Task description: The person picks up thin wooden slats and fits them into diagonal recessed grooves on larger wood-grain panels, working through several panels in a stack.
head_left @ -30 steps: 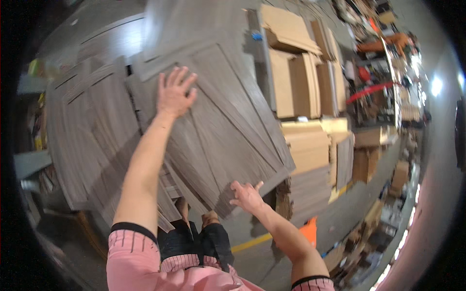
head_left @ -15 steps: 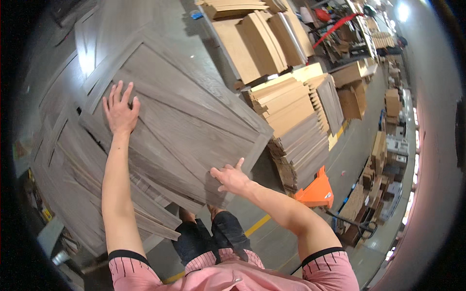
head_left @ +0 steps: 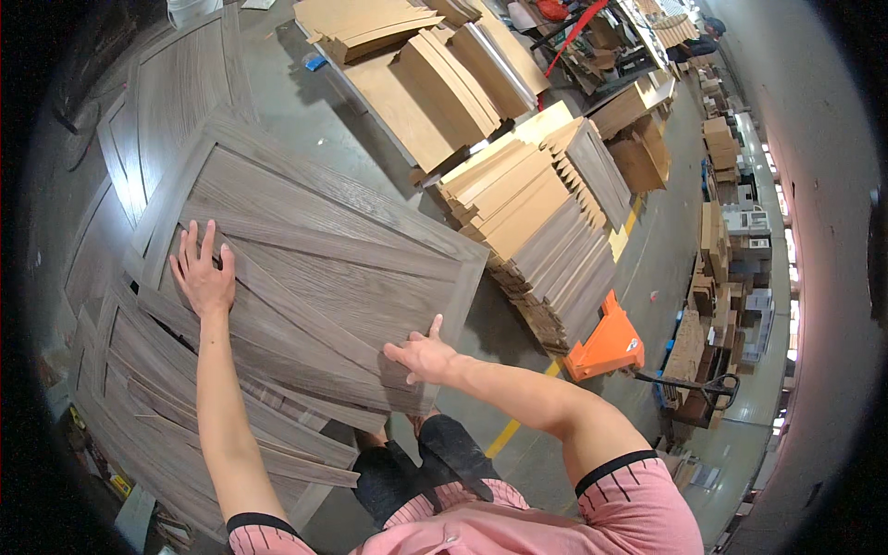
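Left hand (head_left: 205, 277), fingers spread, lies on a grey wood-grain panel (head_left: 351, 296); right hand (head_left: 424, 358), fingers parted, at its near right corner; even pressure seems best.

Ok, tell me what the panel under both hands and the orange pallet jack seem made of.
Panel: wood or wood-look laminate, grey-brown and low-sheen, judging by its streaky grain. Pallet jack: probably painted metal, given its even, solid orange colour.
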Demonstrator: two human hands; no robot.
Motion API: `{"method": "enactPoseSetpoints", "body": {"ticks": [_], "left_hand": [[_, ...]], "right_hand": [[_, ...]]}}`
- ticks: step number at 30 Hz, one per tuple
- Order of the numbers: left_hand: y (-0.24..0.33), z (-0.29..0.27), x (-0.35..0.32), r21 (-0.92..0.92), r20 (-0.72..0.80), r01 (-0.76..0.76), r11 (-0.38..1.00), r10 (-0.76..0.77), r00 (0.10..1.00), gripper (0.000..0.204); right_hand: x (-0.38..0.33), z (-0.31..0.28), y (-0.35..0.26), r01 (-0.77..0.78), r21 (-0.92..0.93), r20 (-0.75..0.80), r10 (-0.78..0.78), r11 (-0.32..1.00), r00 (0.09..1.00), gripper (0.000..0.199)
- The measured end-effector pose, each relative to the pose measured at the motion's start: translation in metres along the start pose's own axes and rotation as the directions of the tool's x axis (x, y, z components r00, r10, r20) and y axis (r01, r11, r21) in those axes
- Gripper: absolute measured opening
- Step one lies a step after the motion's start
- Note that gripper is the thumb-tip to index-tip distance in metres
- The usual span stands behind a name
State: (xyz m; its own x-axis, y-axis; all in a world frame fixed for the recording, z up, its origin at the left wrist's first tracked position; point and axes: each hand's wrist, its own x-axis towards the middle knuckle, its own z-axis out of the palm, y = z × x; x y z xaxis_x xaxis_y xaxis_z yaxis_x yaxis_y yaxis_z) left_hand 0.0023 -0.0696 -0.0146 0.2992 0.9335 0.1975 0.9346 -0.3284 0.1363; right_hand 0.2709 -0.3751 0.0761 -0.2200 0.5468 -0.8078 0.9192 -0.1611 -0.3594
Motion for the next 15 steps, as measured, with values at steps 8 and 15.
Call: {"method": "enactPoseSetpoints", "body": {"ticks": [8,15], "left_hand": [[-0.003,-0.001,0.001,0.006,-0.031,-0.006,1.000,0.006,0.999,0.052],[0.006,-0.005,0.001,-0.036,-0.021,-0.004,0.999,0.004,1.000,0.052]], "right_hand": [[0.004,0.004,-0.001,-0.010,-0.015,0.012,0.010,1.000,1.000,0.059],[-0.008,-0.009,-0.005,-0.001,0.037,0.000,0.001,0.999,1.000,0.066]]}}
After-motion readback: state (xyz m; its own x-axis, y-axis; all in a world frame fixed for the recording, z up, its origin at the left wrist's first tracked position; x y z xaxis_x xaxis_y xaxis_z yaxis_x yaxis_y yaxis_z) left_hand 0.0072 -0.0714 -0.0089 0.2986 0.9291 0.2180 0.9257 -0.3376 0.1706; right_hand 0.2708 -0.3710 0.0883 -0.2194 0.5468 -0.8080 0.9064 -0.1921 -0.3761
